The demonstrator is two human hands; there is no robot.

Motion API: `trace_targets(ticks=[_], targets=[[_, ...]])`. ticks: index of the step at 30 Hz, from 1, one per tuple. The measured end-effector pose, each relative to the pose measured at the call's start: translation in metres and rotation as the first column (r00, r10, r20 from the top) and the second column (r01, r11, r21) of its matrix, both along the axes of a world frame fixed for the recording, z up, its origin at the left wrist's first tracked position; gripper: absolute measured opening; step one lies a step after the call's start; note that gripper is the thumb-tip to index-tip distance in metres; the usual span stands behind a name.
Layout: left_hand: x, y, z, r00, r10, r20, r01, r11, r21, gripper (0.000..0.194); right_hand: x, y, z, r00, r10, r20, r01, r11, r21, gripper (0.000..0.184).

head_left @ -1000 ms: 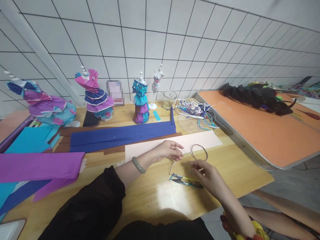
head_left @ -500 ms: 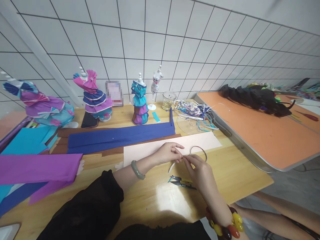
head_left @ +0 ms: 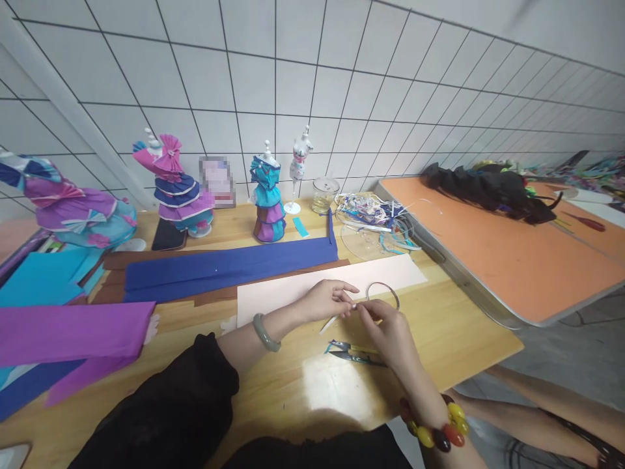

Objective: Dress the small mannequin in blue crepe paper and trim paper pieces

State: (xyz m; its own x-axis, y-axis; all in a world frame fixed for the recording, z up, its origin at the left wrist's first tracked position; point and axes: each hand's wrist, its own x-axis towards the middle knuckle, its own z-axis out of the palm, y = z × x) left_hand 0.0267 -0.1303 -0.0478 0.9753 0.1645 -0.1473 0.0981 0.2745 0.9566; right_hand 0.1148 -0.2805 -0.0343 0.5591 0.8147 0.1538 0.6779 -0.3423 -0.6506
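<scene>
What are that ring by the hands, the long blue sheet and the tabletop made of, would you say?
The ring looks like thin metal or clear plastic: a narrow pale hoop, too small to tell which. The blue sheet looks like matte crepe paper or soft fabric, folded lengthwise with a visible crease. The table looks like varnished pale wood: grain lines and a bright glare patch near the scissors.

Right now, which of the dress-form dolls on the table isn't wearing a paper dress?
The small white doll on the thin stand by the glass jar. It is bare; the other three wear layered pink, blue and purple paper dresses.
</scene>
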Motion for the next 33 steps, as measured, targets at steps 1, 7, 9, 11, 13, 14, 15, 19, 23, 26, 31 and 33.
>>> trace_targets(ticks=[1, 7, 9, 11, 13, 14, 15, 19, 23, 26, 31, 33], targets=[[0.000, 0.000, 0.001, 1.000, -0.002, -0.007, 0.002, 1.000, 0.005, 0.043, 0.002, 0.000, -0.001, 0.998, -0.010, -0.060, 0.010, 1.000, -0.008, 0.028], [0.000, 0.002, 0.005, 0.999, 0.010, -0.051, -0.007, 0.999, 0.044, 0.035, 0.009, -0.001, -0.002, 0.956, -0.042, -0.289, 0.025, 0.998, -0.063, 0.036], [0.001, 0.002, 0.003, 0.998, 0.005, -0.055, -0.003, 0.999, 0.040, 0.034, 0.008, 0.000, 0.001, 0.953, -0.022, -0.302, 0.000, 0.997, -0.071, 0.036], [0.001, 0.003, 0.001, 0.998, 0.000, -0.067, 0.003, 0.999, 0.044, 0.030, 0.007, 0.001, 0.004, 0.953, 0.000, -0.303, -0.024, 0.997, -0.076, 0.037], [0.001, 0.003, -0.002, 0.997, 0.001, -0.075, 0.004, 0.997, 0.076, 0.025, 0.007, 0.002, 0.007, 0.952, 0.012, -0.307, -0.036, 0.997, -0.072, 0.038], [0.001, 0.003, -0.003, 0.997, 0.004, -0.072, 0.004, 0.995, 0.102, 0.023, 0.007, 0.002, 0.008, 0.949, 0.013, -0.314, -0.037, 0.997, -0.069, 0.038], [0.001, 0.003, -0.004, 0.998, 0.007, -0.065, 0.002, 0.991, 0.134, 0.022, 0.007, 0.002, 0.008, 0.945, 0.011, -0.327, -0.035, 0.997, -0.068, 0.037], [-0.002, 0.000, -0.005, 0.999, 0.038, -0.020, -0.028, 0.935, 0.355, 0.025, 0.010, 0.002, 0.006, 0.913, 0.019, -0.407, -0.050, 0.997, -0.066, 0.034], [-0.006, -0.002, 0.000, 0.997, 0.036, 0.068, -0.070, 0.799, 0.597, 0.024, 0.012, 0.000, 0.001, 0.882, 0.024, -0.470, -0.052, 0.998, -0.046, 0.035], [-0.007, -0.004, 0.002, 0.992, 0.023, 0.121, -0.100, 0.724, 0.683, 0.024, 0.010, -0.001, 0.001, 0.861, 0.004, -0.509, -0.028, 0.999, -0.039, 0.035], [-0.007, -0.006, -0.001, 0.985, 0.060, 0.161, -0.153, 0.732, 0.664, 0.020, 0.004, 0.000, 0.012, 0.750, -0.034, -0.661, 0.051, 0.999, 0.008, 0.034], [-0.005, -0.008, -0.003, 0.988, 0.086, 0.127, -0.142, 0.831, 0.538, 0.017, 0.003, -0.001, 0.016, 0.682, -0.050, -0.730, 0.097, 0.995, 0.023, 0.035]])
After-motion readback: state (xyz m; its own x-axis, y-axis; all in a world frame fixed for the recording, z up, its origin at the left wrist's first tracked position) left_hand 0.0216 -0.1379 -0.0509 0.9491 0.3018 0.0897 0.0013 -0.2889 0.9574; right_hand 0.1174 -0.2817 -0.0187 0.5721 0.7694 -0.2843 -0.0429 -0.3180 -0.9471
